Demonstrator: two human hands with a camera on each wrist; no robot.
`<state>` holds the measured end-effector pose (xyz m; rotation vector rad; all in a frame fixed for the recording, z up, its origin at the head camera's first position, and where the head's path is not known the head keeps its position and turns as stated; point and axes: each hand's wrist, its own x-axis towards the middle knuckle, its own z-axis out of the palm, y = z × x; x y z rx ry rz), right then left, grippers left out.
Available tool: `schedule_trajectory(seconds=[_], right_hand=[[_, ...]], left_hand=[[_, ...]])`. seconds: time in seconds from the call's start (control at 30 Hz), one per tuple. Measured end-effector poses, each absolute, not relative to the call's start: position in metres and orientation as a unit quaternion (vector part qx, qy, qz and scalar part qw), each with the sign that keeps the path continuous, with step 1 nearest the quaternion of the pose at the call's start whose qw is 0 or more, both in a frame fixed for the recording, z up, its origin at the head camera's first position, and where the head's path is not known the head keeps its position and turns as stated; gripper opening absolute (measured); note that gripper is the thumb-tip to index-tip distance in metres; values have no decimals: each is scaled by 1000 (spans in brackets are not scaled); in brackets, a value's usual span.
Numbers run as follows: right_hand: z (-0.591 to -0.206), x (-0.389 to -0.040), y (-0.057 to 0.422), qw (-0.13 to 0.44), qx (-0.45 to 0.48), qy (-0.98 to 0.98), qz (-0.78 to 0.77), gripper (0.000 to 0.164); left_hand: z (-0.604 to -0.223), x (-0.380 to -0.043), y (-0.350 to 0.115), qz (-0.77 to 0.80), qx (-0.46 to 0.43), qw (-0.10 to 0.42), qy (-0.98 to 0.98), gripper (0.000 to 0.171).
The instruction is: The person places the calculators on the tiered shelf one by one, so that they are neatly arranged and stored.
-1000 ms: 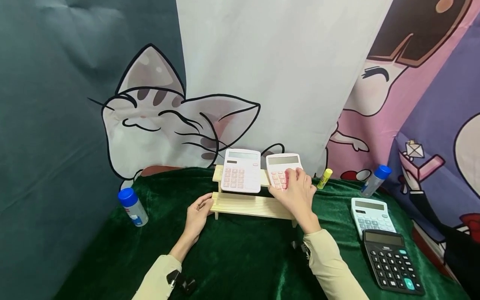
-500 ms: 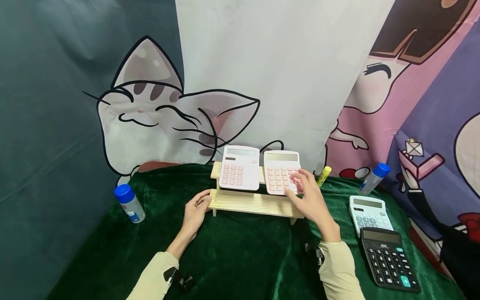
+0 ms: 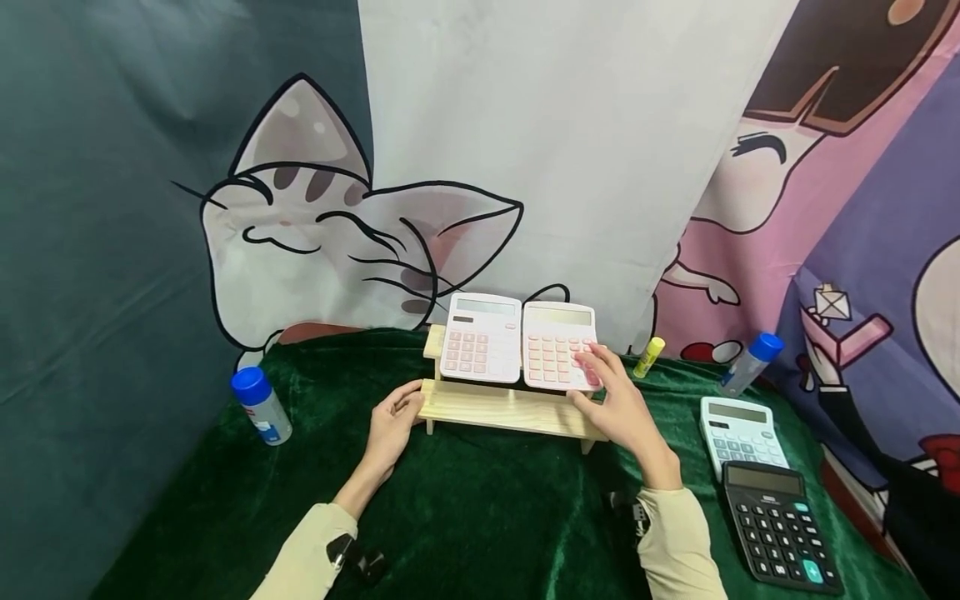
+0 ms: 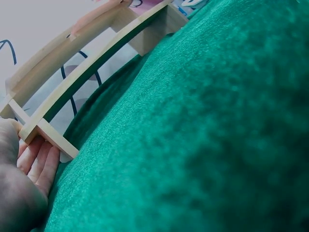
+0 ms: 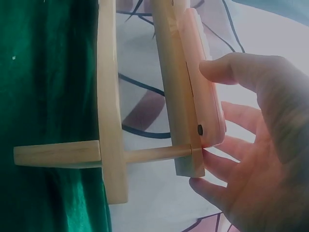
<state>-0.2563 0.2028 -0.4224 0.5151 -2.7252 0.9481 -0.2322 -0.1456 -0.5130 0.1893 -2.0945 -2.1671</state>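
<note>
A two-step wooden stand bears two pink-and-white calculators side by side on its upper step. My left hand grips the left end of the lower step; in the left wrist view its fingers reach under the wood. At the other end, my right hand holds the right pink calculator by its lower right corner, thumb at the bottom edge and fingers along the right side. The left pink calculator leans untouched, its edge close against its neighbour. In the right wrist view, the held calculator shows edge-on.
To the right lie a light blue calculator and a black calculator overlapping it. A yellow glue stick and a blue-capped bottle stand behind them. Another blue-capped bottle stands left. Green cloth covers the table.
The right pink calculator has slid left, closing the gap to the left one. My right hand has shifted from its face to its lower right corner. My left hand stays on the stand.
</note>
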Motion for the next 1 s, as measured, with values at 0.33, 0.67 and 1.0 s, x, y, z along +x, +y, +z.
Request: schedule_trajectory(seconds=[0.33,0.67,1.0], right_hand=[[-427,-253,198,104,175,-922,330,55],[-422,-256,200,110,172,-916,345,52],[-423,-257,216,130,160,-898,388,54]], left_hand=[[-516,-229,-148,-721,68,57,-687,35],[-510,-234,-146,-712,64,61,-697,35],[-513,-234,-145,-720,57,65,-689,35]])
